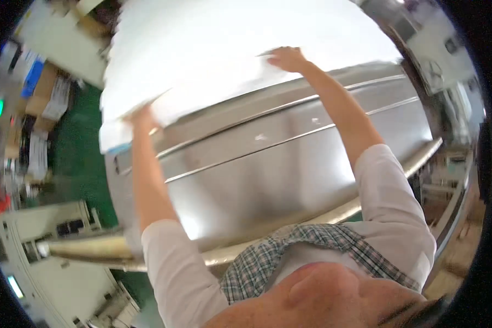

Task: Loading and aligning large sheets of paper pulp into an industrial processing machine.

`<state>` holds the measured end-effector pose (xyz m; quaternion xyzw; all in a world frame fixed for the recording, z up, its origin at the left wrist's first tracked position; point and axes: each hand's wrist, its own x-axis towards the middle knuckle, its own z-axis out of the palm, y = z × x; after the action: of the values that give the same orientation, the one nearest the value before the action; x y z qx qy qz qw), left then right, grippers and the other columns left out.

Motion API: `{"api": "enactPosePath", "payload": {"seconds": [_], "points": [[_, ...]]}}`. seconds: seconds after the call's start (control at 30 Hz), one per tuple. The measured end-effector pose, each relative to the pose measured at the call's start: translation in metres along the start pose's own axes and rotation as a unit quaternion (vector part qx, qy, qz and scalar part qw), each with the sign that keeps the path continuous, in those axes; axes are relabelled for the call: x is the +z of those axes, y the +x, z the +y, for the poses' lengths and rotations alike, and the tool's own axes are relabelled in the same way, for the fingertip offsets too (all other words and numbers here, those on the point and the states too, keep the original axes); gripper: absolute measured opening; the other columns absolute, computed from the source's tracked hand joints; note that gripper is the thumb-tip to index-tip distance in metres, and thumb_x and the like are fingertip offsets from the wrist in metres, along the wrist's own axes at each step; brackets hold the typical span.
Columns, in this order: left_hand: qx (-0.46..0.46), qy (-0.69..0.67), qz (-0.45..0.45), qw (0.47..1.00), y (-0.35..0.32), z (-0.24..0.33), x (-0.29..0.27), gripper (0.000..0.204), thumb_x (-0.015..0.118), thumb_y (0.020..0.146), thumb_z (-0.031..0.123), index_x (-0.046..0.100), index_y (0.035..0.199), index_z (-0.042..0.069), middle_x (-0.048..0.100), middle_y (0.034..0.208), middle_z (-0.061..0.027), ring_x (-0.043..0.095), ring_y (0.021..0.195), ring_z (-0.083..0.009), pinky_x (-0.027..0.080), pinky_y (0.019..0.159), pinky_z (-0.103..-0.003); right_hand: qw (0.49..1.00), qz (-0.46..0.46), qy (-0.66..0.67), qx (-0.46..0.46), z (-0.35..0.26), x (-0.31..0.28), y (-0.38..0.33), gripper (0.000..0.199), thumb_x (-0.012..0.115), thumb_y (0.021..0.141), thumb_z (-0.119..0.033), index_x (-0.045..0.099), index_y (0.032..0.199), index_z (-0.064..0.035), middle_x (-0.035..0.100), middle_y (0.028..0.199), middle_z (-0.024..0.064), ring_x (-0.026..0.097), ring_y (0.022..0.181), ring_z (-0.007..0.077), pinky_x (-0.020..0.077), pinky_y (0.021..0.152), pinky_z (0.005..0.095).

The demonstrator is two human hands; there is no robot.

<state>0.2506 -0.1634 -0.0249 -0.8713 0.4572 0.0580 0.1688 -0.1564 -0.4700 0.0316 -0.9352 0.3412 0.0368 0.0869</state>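
A large stack of white paper sheets (229,49) lies on a shiny steel machine table (278,164) in front of me. My left hand (141,116) grips the stack's near left corner, where the sheets curl up. My right hand (287,57) rests flat on the top sheet near its front edge, fingers spread on the paper. Both arms reach forward in white short sleeves.
A steel rail (333,210) runs along the table's near edge. Green floor (74,142) lies to the left, with cardboard boxes and paper piles (43,93) beyond it. A pale machine cabinet (43,240) stands at lower left. More machinery (437,65) sits at the right.
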Motion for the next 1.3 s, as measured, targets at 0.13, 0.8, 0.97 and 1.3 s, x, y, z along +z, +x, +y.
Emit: {"api": "enactPosePath", "payload": {"seconds": [0.13, 0.8, 0.97, 1.3], "points": [[-0.064, 0.065, -0.116, 0.989, -0.013, 0.084, -0.035, 0.103, 0.078, 0.049, 0.036, 0.024, 0.134, 0.013, 0.039, 0.131, -0.0099, 0.035, 0.121, -0.0330, 0.020, 0.090, -0.069, 0.998, -0.038, -0.027, 0.046, 0.103, 0.011, -0.049, 0.069, 0.045, 0.075, -0.063, 0.041, 0.126, -0.0169, 0.043, 0.126, 0.0113, 0.037, 0.118, 0.0300, 0.0252, 0.095, 0.0508], [0.185, 0.010, -0.020, 0.982, 0.017, 0.008, -0.004, 0.084, 0.075, 0.055, 0.009, 0.033, 0.128, 0.005, 0.046, 0.120, -0.0194, 0.044, 0.111, -0.0336, 0.038, 0.091, -0.041, 0.995, -0.031, -0.087, -0.026, 0.568, -0.021, -0.124, 0.079, 0.078, 0.047, -0.017, 0.044, 0.118, -0.0177, 0.045, 0.121, 0.0099, 0.037, 0.116, 0.0289, 0.0307, 0.095, 0.0454], [-0.004, -0.089, 0.037, 0.995, 0.014, 0.041, 0.012, 0.076, 0.070, 0.054, 0.006, 0.037, 0.122, 0.009, 0.049, 0.115, -0.0154, 0.043, 0.110, -0.0344, 0.037, 0.089, -0.042, 0.958, 0.027, -0.122, 0.260, 0.522, -0.033, -0.126, 0.053, 0.072, 0.056, -0.015, 0.057, 0.107, -0.0185, 0.051, 0.114, 0.0094, 0.038, 0.114, 0.0296, 0.0311, 0.094, 0.0454], [-0.036, -0.036, 0.194, 0.980, -0.016, 0.046, -0.014, 0.059, 0.064, 0.060, 0.012, 0.043, 0.115, 0.007, 0.049, 0.114, -0.0161, 0.042, 0.109, -0.0339, 0.030, 0.093, -0.045, 0.936, 0.087, -0.221, 0.259, 0.502, -0.064, -0.159, 0.038, 0.062, 0.065, -0.019, 0.059, 0.102, -0.0118, 0.053, 0.109, 0.0093, 0.039, 0.113, 0.0290, 0.0289, 0.092, 0.0440]]}}
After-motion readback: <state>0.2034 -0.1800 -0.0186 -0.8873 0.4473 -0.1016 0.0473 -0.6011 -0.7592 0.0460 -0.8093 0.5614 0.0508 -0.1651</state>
